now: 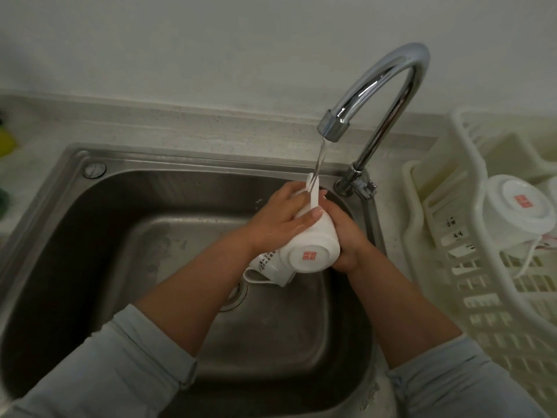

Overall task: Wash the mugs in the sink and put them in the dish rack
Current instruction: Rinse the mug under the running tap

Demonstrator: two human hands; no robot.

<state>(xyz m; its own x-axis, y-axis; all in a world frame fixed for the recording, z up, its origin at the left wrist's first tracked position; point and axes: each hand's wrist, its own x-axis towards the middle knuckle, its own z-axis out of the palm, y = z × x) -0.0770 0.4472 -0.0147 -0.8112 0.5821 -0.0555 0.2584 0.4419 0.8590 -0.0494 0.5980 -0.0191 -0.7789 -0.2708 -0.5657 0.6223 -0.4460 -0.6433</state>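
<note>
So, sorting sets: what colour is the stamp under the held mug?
Red stamp on the white mug; head view.

White mug point(310, 245) with red square mark; cream dish rack point(470, 285); steel-grey sink point(99, 230).

Single head view — looks steeply down, close over sink point(99, 188) — wall beyond.

I could read no word outright. The raised mug point(313, 236) carried a small red square stamp on its base, its characters too fine to make out. The mug in the dish rack point(518, 212) bore the same kind of red stamp on its upturned base. The mug lying in the sink point(271, 267) showed rows of small black characters along its side, illegible. A few black characters showed at the dish rack point(413, 206) slats, also unreadable.
</note>
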